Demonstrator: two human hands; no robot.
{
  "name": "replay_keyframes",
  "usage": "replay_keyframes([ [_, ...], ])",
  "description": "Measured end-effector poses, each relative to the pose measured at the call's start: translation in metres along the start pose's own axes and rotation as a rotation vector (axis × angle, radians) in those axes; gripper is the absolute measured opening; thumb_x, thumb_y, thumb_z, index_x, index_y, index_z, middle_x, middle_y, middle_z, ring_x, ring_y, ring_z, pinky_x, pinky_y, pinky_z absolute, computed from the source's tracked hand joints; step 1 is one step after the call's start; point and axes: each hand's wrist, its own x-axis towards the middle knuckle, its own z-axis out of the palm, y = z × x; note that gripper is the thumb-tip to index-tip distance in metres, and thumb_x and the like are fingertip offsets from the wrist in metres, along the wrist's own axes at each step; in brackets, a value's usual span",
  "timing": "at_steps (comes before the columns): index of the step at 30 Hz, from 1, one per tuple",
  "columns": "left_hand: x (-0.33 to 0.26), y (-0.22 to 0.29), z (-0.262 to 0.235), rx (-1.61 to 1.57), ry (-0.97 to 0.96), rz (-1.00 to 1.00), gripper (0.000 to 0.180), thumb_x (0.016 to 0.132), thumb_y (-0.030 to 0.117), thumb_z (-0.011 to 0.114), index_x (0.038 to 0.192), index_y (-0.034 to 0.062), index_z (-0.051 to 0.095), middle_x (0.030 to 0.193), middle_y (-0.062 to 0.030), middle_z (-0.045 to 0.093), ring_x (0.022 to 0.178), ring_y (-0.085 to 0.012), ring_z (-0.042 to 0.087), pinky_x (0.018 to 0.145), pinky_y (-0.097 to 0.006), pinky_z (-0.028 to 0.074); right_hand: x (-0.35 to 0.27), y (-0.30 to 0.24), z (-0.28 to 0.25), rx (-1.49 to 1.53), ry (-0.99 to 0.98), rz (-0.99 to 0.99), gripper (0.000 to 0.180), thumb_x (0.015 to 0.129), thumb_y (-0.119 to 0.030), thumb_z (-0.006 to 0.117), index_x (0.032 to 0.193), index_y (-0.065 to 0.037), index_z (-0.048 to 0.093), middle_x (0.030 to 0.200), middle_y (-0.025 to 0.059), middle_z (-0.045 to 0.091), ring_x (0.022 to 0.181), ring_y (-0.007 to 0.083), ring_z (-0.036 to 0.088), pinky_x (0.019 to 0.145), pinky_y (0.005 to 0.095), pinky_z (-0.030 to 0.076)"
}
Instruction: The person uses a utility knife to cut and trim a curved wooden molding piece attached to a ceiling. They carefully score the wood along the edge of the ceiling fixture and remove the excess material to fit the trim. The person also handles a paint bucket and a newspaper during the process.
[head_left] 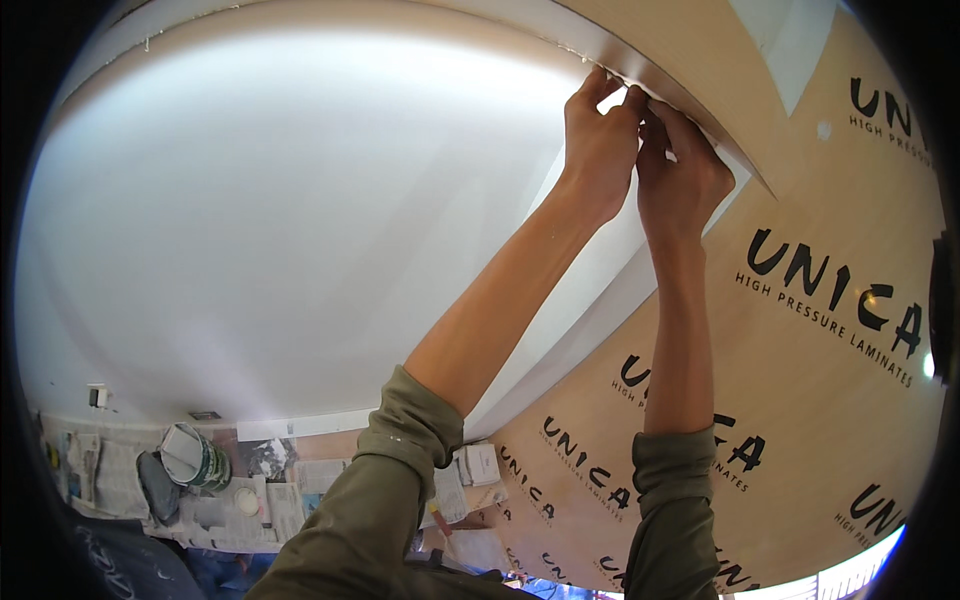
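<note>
Both my arms reach up to a pale overhanging ledge, where light glows along the underside above a white wall. My left hand is closed, its thumb and fingertips pinched against the ledge's lower edge. Close beside it, almost touching, my right hand has its fingers bent in a pinch at the same edge. Whatever lies between the fingertips is too small and hidden to name.
Brown sheeting with black print covers the surface on the right. Below at the left, newspaper bears a green-and-white paint can and a small round white container. A socket sits low on the wall.
</note>
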Motion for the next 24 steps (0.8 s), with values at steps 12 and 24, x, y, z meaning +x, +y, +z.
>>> replay_keyframes([
  [12, -0.006, 0.004, 0.005, 0.028, -0.025, 0.035, 0.054, 0.078, -0.012, 0.042, 0.132, -0.0053, 0.048, 0.127, -0.0130, 0.052, 0.104, -0.0189, 0.054, 0.086, -0.032, 0.048, -0.003, 0.001, 0.003, 0.064, 0.004, 0.041, 0.020, 0.080, 0.000, 0.070, 0.098, -0.009, 0.074, 0.083, 0.0055, 0.074, 0.069, 0.0169, 0.072, 0.063, 0.0275, 0.058],
  [24, -0.005, 0.008, 0.000, 0.036, 0.013, -0.005, 0.054, 0.079, -0.014, 0.045, 0.133, -0.0078, 0.048, 0.136, -0.0143, 0.048, 0.114, -0.0204, 0.053, 0.097, -0.035, 0.043, 0.003, -0.009, -0.002, 0.017, -0.020, 0.072, 0.015, 0.083, -0.002, 0.068, 0.095, -0.007, 0.075, 0.081, 0.0063, 0.074, 0.066, 0.0169, 0.073, 0.062, 0.0253, 0.057],
])
